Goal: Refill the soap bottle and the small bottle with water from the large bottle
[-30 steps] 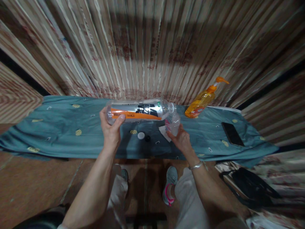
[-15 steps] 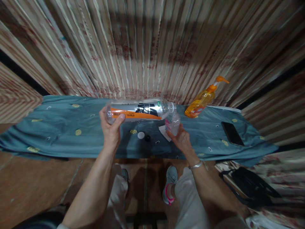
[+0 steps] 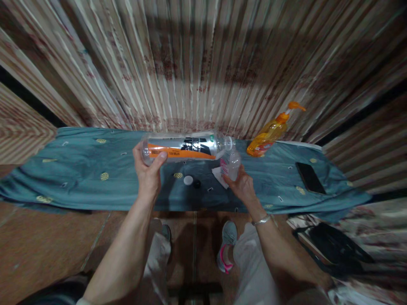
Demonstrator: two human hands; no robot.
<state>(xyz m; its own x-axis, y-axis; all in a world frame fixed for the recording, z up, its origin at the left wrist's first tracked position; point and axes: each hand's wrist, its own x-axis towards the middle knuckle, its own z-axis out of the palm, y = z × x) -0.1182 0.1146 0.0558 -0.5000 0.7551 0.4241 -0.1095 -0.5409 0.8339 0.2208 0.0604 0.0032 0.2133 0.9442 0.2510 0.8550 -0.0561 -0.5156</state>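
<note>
Large bottle sideways, my left hand curled round its base, right hand wrapped round the small bottle: a wobble could misalign their necks!

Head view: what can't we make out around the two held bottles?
All in the head view:
Left hand: most fingers hidden behind the big bottle.
Small bottle: lower end largely hidden by the right hand.
White sheet: partly covered by the small bottle.
Big bottle's fine print: too small, blurred.
Any liquid at the bottle mouths: too blurred.
</note>
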